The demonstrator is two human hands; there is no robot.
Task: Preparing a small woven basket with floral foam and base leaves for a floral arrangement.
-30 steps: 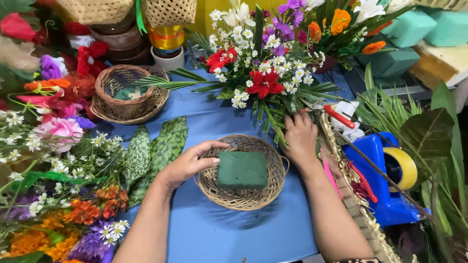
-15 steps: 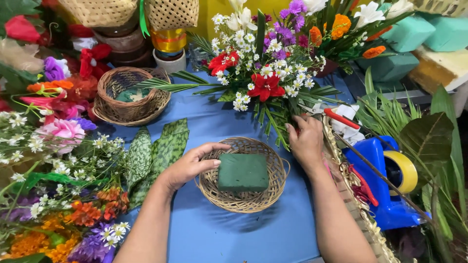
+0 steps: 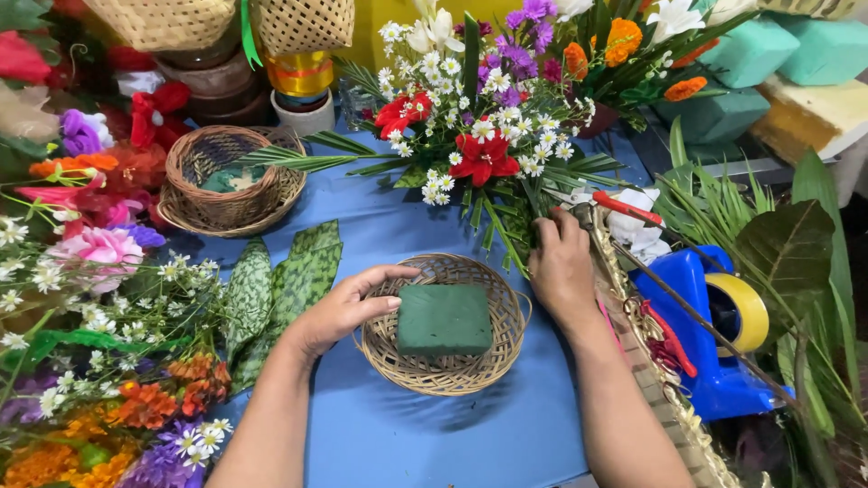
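Foam block, dark green and square-cut, sits flat in the round wicker basket at the lower centre of the frame, on the blue tablecloth. Your left hand rests at the basket's left rim, palm down, fingers loosely curled over the edge with the thumb tip just beside the block's left side; it cups the rim rather than clamping anything. Your right hand lies just right of the basket, well clear of the block, its fingertips pushed into the green stems at the foot of the flower bunch; whether the fingers are closed on a stem you cannot tell, since the knuckles hide them. The bunch holds red, white and purple blooms and fills the upper centre. Two patterned green leaves lie flat just left of your left hand. A second wicker basket stands at upper left. A blue tape dispenser with a yellow roll is at the right, near your right forearm. Pale green foam bricks are stacked at upper right. Loose mixed flowers cover the left edge.
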